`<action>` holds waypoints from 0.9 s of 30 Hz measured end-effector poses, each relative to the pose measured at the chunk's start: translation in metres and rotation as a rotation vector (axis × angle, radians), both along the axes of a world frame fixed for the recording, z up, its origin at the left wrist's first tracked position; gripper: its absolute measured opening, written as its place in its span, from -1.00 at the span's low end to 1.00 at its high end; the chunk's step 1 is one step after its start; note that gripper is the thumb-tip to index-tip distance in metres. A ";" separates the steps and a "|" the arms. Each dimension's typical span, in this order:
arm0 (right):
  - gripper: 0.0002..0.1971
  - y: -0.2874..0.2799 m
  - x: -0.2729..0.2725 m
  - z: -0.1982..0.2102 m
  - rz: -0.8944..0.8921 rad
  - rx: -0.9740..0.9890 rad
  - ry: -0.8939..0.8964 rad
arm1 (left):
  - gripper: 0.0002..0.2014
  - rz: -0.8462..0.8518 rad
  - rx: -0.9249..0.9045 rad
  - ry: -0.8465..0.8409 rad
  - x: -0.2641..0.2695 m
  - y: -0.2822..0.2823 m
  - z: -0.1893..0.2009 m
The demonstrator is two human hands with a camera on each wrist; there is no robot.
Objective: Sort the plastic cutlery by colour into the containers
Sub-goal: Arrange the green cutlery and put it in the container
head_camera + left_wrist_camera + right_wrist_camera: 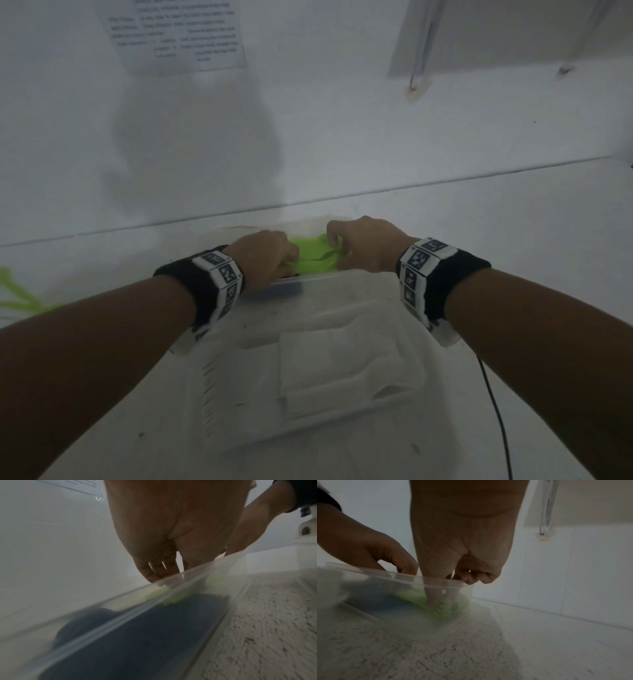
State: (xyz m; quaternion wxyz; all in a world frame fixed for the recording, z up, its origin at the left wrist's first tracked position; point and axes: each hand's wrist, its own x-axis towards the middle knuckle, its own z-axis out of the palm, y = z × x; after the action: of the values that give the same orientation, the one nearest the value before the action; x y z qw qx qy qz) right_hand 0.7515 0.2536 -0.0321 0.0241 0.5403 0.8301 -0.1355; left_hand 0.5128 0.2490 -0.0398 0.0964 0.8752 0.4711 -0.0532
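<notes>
Green cutlery [313, 257] is held inside a clear container [447, 584] near the back of the speckled worktop [436, 655], close to the tiled wall [573, 574]. The left hand [265, 260] is reached over the rim with fingers curled down onto the green pieces; whether they are gripped cannot be told. The right hand [364, 245] is dipped in from the other side, forefinger and thumb pinched on the cutlery, the other fingers curled above the rim. Something dark blue [137, 635] is seen through the container wall. More green pieces [17, 294] are left on the worktop at far left.
</notes>
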 end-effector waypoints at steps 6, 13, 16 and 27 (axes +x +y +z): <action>-0.82 0.004 -0.005 -0.007 -0.055 0.017 -0.066 | -0.83 0.036 0.074 0.000 0.003 0.002 -0.010; -0.67 -0.002 -0.008 0.003 0.035 0.097 -0.168 | -0.76 -0.004 0.046 -0.070 -0.005 0.001 -0.007; -0.60 -0.004 -0.012 0.014 0.051 0.119 -0.174 | -0.67 0.029 0.025 -0.049 -0.010 -0.003 0.002; -0.34 -0.016 -0.117 0.069 -0.041 -0.133 0.475 | -0.50 0.463 0.167 -0.345 -0.126 -0.041 0.066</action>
State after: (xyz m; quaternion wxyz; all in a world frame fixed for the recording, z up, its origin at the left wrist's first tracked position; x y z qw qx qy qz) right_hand 0.6340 0.2373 0.0369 -0.1391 0.5070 0.7908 -0.3134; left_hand 0.3867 0.2081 0.0259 0.1123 0.7453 0.6377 0.1589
